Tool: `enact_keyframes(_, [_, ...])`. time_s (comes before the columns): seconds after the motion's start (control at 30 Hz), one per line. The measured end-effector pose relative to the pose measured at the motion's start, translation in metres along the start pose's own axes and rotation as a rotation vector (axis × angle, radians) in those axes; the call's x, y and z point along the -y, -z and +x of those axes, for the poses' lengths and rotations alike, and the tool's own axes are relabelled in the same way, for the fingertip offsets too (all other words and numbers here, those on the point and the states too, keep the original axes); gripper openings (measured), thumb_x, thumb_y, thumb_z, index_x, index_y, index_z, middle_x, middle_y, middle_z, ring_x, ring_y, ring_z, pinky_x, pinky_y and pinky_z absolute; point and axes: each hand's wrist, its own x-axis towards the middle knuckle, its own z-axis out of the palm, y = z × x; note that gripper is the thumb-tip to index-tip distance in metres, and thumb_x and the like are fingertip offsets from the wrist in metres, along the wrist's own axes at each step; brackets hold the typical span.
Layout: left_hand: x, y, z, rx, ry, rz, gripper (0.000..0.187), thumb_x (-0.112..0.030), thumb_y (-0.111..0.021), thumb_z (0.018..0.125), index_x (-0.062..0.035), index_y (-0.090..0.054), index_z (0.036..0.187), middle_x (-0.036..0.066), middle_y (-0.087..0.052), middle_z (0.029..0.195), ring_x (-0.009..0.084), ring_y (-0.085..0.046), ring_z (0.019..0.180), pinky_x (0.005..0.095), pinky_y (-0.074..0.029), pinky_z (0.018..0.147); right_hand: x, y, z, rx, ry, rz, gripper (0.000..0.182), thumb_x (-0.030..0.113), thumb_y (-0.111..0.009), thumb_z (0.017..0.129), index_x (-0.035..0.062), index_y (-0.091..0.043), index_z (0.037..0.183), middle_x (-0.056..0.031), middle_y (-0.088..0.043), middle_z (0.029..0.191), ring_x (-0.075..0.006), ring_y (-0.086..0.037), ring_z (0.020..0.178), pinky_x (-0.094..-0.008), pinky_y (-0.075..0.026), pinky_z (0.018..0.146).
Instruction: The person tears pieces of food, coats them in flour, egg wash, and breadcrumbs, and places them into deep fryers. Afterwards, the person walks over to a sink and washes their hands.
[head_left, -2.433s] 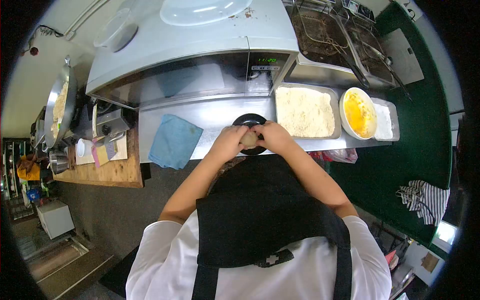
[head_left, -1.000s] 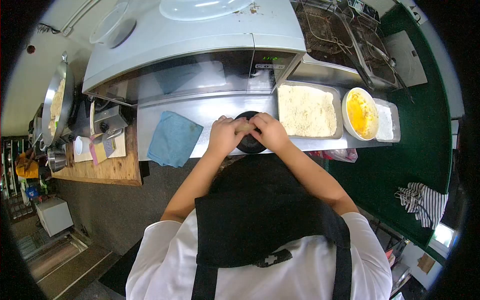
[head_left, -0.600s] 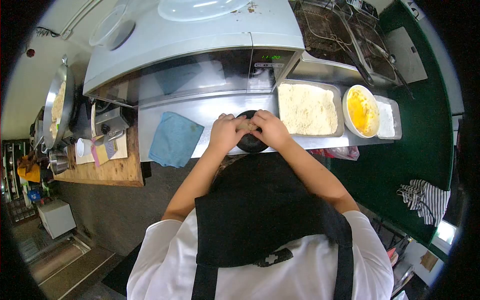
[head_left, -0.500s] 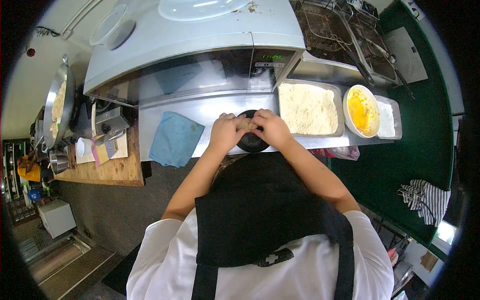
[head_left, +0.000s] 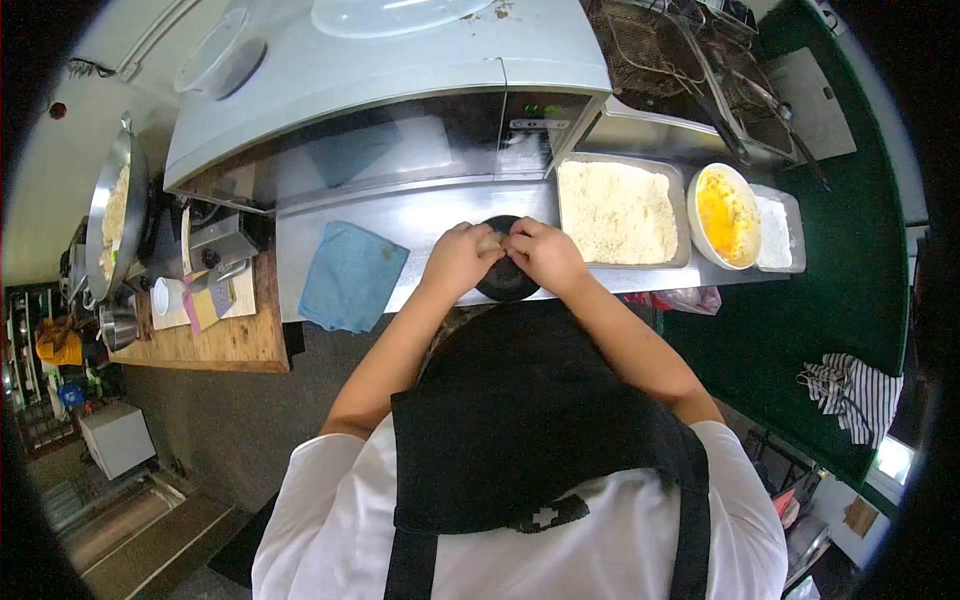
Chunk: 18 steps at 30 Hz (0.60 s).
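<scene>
Both my hands are over a round black bowl (head_left: pixel 508 283) on the steel counter. My left hand (head_left: pixel 462 262) has its fingers closed on a small pale piece of food (head_left: pixel 490 244), which shows between thumb and fingertips. Close beside it, the fingers of my right hand (head_left: pixel 542 256) are pinched together over the bowl; whatever they grip is too small to make out. Right of the bowl lies a metal tray of pale crumbs (head_left: pixel 618 212). A white bowl with yellow egg mixture (head_left: pixel 724 216) stands beyond that tray.
A folded blue cloth (head_left: pixel 353 277) lies left of my hands. The microwave (head_left: pixel 390 140) stands behind the counter. At the far right is a small tray of white powder (head_left: pixel 775 233); fryer baskets (head_left: pixel 650 50) are behind the trays.
My fingertips have drawn slightly apart. The pale piece now shows at my left fingertips, where before it lay between both hands. The view has shifted slightly.
</scene>
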Motion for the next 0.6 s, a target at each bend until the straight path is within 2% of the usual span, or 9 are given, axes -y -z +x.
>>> enact_keyframes(0.03, [-0.001,-0.001,0.0,0.004,0.009,0.0,0.039,-0.022,-0.076,0.073,-0.0032,-0.067,0.107,0.02,-0.066,0.094,0.0387,-0.064,0.089,0.0433,-0.052,0.081,-0.001,-0.001,0.0,-0.003,-0.002,0.017,0.015,0.008,-0.068,0.073,0.0102,-0.068,0.088,-0.0089,-0.061,0.093,-0.0309,-0.064,0.079,-0.0401,-0.055,0.072])
enact_keyframes(0.13, [-0.001,-0.005,0.0,0.042,0.007,0.024,0.038,-0.015,-0.073,0.071,-0.0033,-0.064,0.106,0.02,-0.065,0.097,0.0396,-0.063,0.091,0.044,-0.051,0.082,0.004,0.003,0.0,0.089,-0.177,0.301,0.023,0.008,-0.069,0.075,0.0062,-0.067,0.097,-0.0114,-0.064,0.098,-0.0275,-0.067,0.08,-0.0387,-0.055,0.072])
enact_keyframes(0.23, [-0.003,-0.004,-0.006,0.026,-0.047,-0.001,0.042,-0.01,-0.071,0.068,-0.0027,-0.061,0.108,0.02,-0.064,0.102,0.0397,-0.061,0.094,0.0445,-0.05,0.083,0.012,0.0,-0.005,-0.022,-0.406,0.655,0.033,0.008,-0.071,0.077,0.0005,-0.064,0.109,-0.0155,-0.068,0.101,-0.0234,-0.069,0.083,-0.0329,-0.055,0.073])
enact_keyframes(0.33, [-0.008,-0.006,-0.018,-0.123,-0.132,-0.133,0.042,-0.007,-0.07,0.07,-0.0013,-0.059,0.11,0.02,-0.062,0.104,0.0407,-0.058,0.099,0.047,-0.048,0.086,0.003,-0.004,-0.005,0.065,-0.605,0.699,0.039,0.009,-0.074,0.079,-0.0035,-0.063,0.115,-0.0157,-0.07,0.1,-0.018,-0.068,0.086,-0.0287,-0.054,0.074])
enact_keyframes(0.37, [-0.009,-0.008,-0.02,-0.16,-0.153,-0.13,0.042,-0.007,-0.071,0.07,-0.0021,-0.059,0.11,0.019,-0.062,0.105,0.0398,-0.059,0.099,0.0459,-0.049,0.086,0.001,-0.005,-0.007,0.079,-0.637,0.798,0.041,0.01,-0.074,0.079,-0.0041,-0.063,0.116,-0.0147,-0.07,0.099,-0.0172,-0.068,0.086,-0.0281,-0.054,0.074])
enact_keyframes(0.43, [-0.01,-0.011,-0.023,-0.239,-0.193,-0.125,0.042,-0.007,-0.072,0.07,-0.0035,-0.059,0.109,0.016,-0.063,0.107,0.0379,-0.06,0.098,0.0438,-0.05,0.086,0.003,0.0,-0.006,0.109,-0.697,0.996,0.044,0.011,-0.075,0.079,-0.0053,-0.062,0.118,-0.0128,-0.07,0.096,-0.0156,-0.067,0.086,-0.0271,-0.054,0.073])
enact_keyframes(0.53, [-0.01,-0.014,-0.028,-0.327,-0.235,-0.166,0.042,-0.006,-0.073,0.07,-0.0046,-0.059,0.109,0.015,-0.064,0.111,0.0357,-0.061,0.103,0.0419,-0.05,0.089,0.009,0.011,-0.004,0.077,-0.554,1.03,0.041,0.007,-0.072,0.08,-0.0066,-0.062,0.117,-0.0102,-0.07,0.098,-0.0124,-0.067,0.085,-0.0266,-0.055,0.07])
enact_keyframes(0.6, [-0.012,-0.01,-0.03,-0.332,-0.254,-0.181,0.042,-0.004,-0.073,0.069,-0.0051,-0.06,0.109,0.013,-0.065,0.113,0.0341,-0.061,0.105,0.0404,-0.05,0.09,0.017,0.022,-0.003,0.081,-0.551,1.047,0.039,0.002,-0.067,0.081,-0.0057,-0.062,0.12,-0.0085,-0.069,0.1,-0.0111,-0.065,0.086,-0.0252,-0.053,0.072])
